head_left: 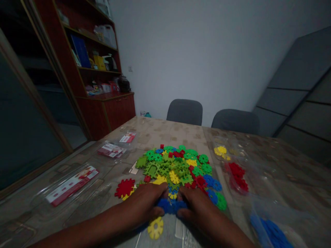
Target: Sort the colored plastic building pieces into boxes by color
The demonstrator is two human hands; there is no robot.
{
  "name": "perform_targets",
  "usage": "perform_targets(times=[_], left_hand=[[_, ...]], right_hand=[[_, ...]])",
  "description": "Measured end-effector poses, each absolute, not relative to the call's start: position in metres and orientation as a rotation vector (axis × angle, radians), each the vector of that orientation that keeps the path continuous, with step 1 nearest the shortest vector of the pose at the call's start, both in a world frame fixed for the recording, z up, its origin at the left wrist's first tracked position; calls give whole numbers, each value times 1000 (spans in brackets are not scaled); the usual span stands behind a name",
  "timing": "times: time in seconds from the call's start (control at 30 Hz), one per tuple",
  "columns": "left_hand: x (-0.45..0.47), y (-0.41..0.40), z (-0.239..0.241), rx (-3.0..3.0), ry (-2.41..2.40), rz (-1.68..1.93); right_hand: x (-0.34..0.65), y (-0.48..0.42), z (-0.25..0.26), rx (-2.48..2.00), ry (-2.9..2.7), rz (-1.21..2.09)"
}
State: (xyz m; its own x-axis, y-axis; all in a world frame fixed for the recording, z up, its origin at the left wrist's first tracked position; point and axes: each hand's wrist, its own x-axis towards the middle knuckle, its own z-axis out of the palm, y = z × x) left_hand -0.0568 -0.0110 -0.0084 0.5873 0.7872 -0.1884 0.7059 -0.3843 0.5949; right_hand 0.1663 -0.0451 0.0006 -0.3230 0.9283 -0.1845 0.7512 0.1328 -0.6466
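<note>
Pinched closed by left hand [148,200] and right hand [198,202], at opposite sides: blue plastic [169,207] | Step: apparently joining or adjusting | Next: likely calling for even pressure

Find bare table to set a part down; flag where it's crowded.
Widest bare patch: the table between the toy pile and the gray chairs. Narrow strip: between the pile's right side and the red pieces. Crowded: the pile, the near side where left hand and right hand grip blue plastic, and the left side, strewn with labeled packaging.
</note>
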Motion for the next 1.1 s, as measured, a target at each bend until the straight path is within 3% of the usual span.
perform_targets(times=[0.5,0.9,1.1], left_hand=[[-48,-16,-19,1581,966,537],[-63,-4,9,2116,945,524],[-76,8,25,2247,938,564]], right_hand=[[151,-47,4,-1268,-1704,1334],[248,-50,81,-1687,-2090,477],[362,-85,56,-1926,-1875,244]])
